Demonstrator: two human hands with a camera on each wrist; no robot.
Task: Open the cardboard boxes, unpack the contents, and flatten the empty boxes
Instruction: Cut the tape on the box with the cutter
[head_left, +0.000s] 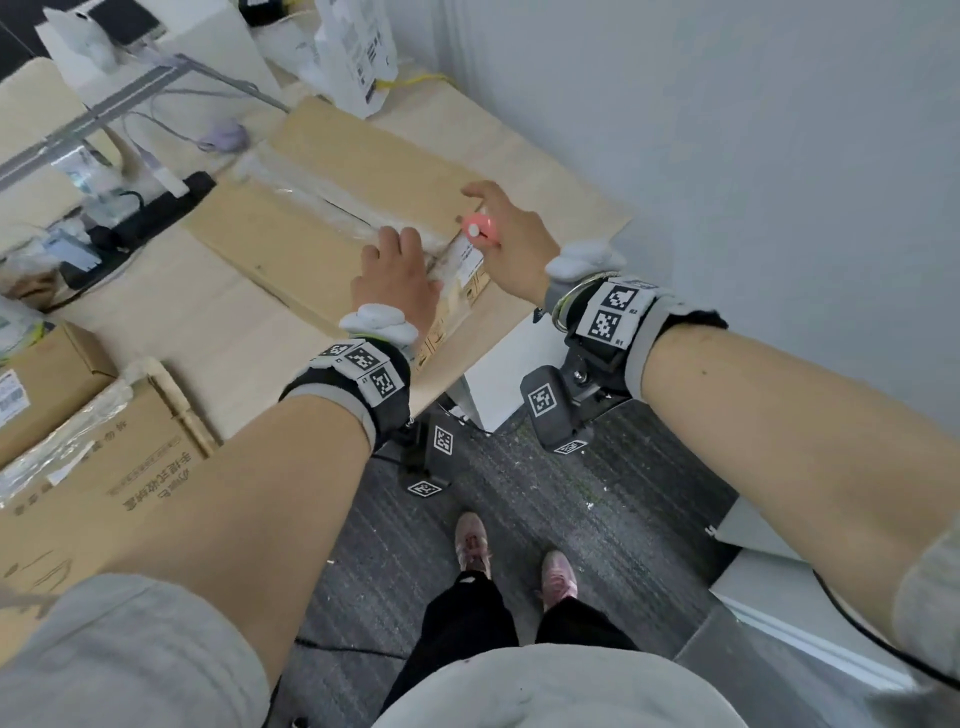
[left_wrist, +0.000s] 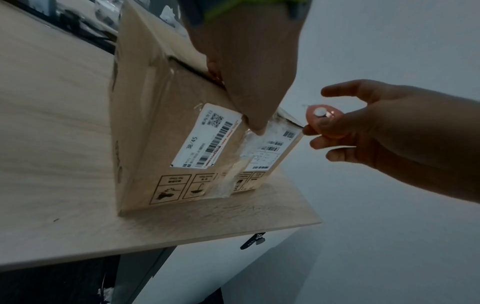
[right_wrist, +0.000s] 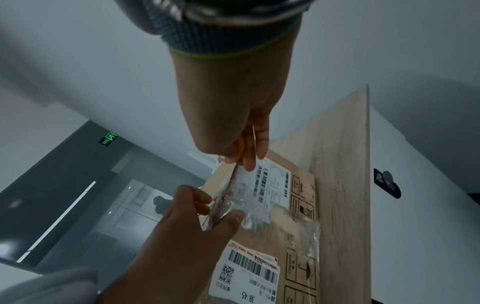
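Head view looks down — wrist views (close) share the box (left_wrist: 155, 127) end.

Wall (head_left: 727, 130) stands right of box (head_left: 249, 234); power strip (head_left: 171, 200) crowds left.

Wall: a plain pale grey wall (head_left: 727, 130) is seen down the right side of the head view, just beside the desk's right edge.
Floor: dark grey ribbed carpet (head_left: 597, 519) is shown in the lower middle of the head view, flecked with small pale specks.
Desk: a light wood-grain tabletop (head_left: 197, 322) is spread over the left and centre of the head view, and a white side panel (head_left: 498, 374) is seen beneath it.
Hook: a small black hook (right_wrist: 387, 183) is fixed to that panel, at the right of the right wrist view.
Partition: a grey rail (head_left: 104, 109) is run diagonally across the upper left of the head view.
Far end: a dark grey wall section (right_wrist: 52, 174) is seen at the left of the right wrist view, with a green exit sign (right_wrist: 108, 139) mounted on it.
Light: a bright white strip (right_wrist: 59, 220) is lit on the dark section, and the room is evenly and softly lit.
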